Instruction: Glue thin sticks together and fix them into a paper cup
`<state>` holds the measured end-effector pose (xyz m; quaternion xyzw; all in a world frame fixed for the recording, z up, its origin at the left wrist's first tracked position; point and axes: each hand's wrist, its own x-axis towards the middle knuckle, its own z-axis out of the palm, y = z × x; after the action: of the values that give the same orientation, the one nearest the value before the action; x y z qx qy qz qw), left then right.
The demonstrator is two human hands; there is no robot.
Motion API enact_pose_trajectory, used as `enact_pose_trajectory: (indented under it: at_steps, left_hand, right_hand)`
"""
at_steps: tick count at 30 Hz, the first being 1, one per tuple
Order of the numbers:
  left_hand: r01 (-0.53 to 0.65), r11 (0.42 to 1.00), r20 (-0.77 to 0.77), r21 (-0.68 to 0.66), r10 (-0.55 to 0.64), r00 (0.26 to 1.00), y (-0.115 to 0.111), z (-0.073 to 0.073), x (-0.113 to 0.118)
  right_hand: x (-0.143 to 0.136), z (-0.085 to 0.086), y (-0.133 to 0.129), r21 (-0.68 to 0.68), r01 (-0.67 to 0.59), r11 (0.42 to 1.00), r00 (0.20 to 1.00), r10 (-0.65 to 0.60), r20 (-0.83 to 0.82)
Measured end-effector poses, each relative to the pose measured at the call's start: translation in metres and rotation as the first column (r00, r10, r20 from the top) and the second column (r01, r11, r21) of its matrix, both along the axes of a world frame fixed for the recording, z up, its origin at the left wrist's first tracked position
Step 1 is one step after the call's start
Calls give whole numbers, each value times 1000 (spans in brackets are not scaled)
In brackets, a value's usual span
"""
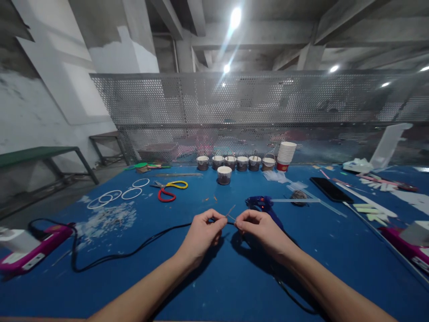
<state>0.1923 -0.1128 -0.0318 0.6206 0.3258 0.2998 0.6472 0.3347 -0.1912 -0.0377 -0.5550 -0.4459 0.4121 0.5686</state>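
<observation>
In the middle of the blue table, my left hand [205,229] pinches one part of a thin brownish strand [231,211]. My right hand [262,228] pinches the other part, and the strand crosses over itself between my fingertips. Whether it is wire or twine I cannot tell. Just beyond my right hand lies a blue glue gun [263,203] with a small red light on. A black cord [147,243] passes beneath both hands. Straight ahead stands a dark-wrapped paper cup [224,176] with a white rim.
Several similar cups [242,164] line the back beside a stack of paper cups [286,154]. Scissors [170,188] and white rings [132,193] lie left, near a pink power strip [36,250]. A dark coil [298,197] and a phone [331,189] lie right.
</observation>
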Motion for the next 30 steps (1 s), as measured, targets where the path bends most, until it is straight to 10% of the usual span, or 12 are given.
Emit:
enact_pose_trajectory:
  at_steps: [7,13,30]
  left_hand:
    - [-47,969,-114,243,77,990,0,0,-2]
    - [-71,824,-79,562,139,987,3,-2,-4]
    - [-7,816,-133,578,103,986,1,0,-4]
  right_hand:
    - [0,-1,1,-3,-30,1000,999,30,-27]
    - [2,-5,2,25,-50,998,997,51,-56]
    - [2,-6,2,31,-50,998,998,51,-37]
